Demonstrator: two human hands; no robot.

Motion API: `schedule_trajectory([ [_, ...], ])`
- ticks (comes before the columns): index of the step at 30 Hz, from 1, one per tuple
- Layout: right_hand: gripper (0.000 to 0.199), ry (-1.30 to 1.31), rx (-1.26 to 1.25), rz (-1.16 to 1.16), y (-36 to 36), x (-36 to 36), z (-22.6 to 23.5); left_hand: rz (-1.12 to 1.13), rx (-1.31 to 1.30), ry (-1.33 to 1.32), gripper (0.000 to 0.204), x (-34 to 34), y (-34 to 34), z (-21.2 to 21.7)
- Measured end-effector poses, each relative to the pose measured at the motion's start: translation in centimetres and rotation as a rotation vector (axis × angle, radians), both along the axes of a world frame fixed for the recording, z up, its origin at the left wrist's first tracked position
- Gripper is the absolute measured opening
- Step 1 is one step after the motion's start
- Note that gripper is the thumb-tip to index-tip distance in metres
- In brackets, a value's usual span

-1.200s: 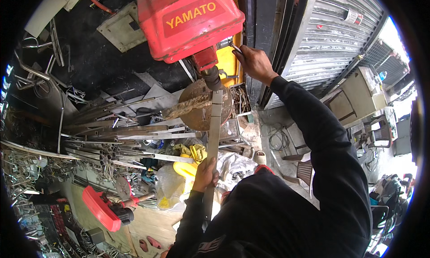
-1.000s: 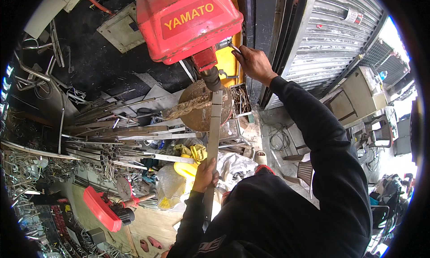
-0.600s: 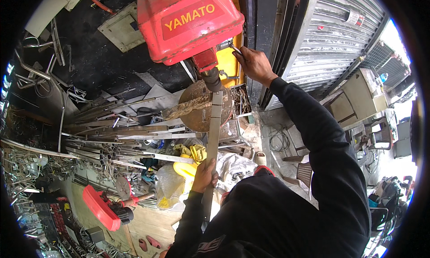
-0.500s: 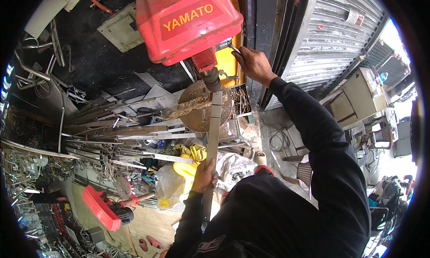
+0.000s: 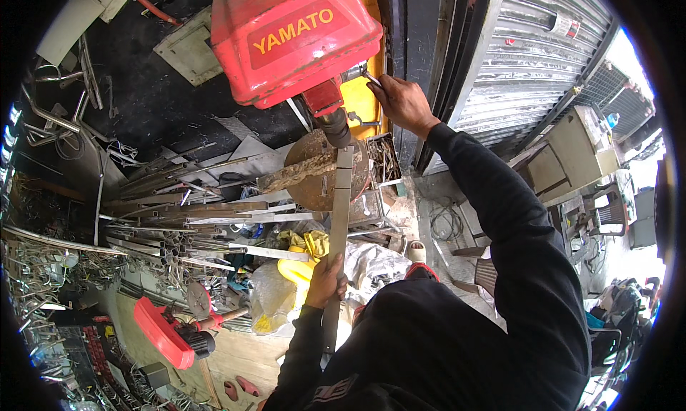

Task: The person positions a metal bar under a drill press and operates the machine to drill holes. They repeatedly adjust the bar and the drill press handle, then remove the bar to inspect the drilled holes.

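Observation:
My left hand (image 5: pixel 326 280) is closed round a long flat metal bar (image 5: pixel 339 222), which runs from beside my body up to the drill press. Dark marks cross the bar near its far end. That end lies on the round rusty table (image 5: pixel 304 154), under the chuck (image 5: pixel 335 127) of a red drill press (image 5: pixel 289 47). The drill bit is too hidden to make out. My right hand (image 5: pixel 405 105) grips the feed handle (image 5: pixel 370 77) on the right side of the press. A rough, worn wooden board (image 5: pixel 296 173) lies across the table beside the bar.
Stacked metal tubes and bars (image 5: pixel 171 222) fill the left side. A second red machine (image 5: pixel 163 332) stands lower left. Yellow and clear plastic (image 5: pixel 275 289) lies below the table. To the right are a corrugated shutter (image 5: pixel 525 68), a cabinet (image 5: pixel 572 157) and a coil of cable (image 5: pixel 446 224).
The whole view has shifted slightly, with the press a little further left in it. Both hands keep their grips, and the bar stays under the chuck.

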State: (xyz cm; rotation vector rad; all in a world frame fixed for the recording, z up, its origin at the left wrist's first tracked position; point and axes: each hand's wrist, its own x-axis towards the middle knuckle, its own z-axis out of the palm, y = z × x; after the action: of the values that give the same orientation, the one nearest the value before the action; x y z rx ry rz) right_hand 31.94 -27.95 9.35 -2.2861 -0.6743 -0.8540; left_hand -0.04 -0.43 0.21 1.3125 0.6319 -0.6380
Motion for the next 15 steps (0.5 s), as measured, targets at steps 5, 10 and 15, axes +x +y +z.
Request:
schedule_trajectory([
  [5,0.034,-0.003,0.007,0.002,0.11,0.14,-0.06,0.012,-0.019,0.014,0.03,0.0,0.07,-0.24],
  [10,0.031,-0.005,-0.004,0.016,0.02,0.01,0.05,0.007,-0.014,0.018,0.031,0.09,0.03,0.02],
  [15,0.033,-0.02,0.014,0.014,0.06,0.15,0.04,0.007,0.003,0.02,0.032,0.13,-0.12,0.3],
])
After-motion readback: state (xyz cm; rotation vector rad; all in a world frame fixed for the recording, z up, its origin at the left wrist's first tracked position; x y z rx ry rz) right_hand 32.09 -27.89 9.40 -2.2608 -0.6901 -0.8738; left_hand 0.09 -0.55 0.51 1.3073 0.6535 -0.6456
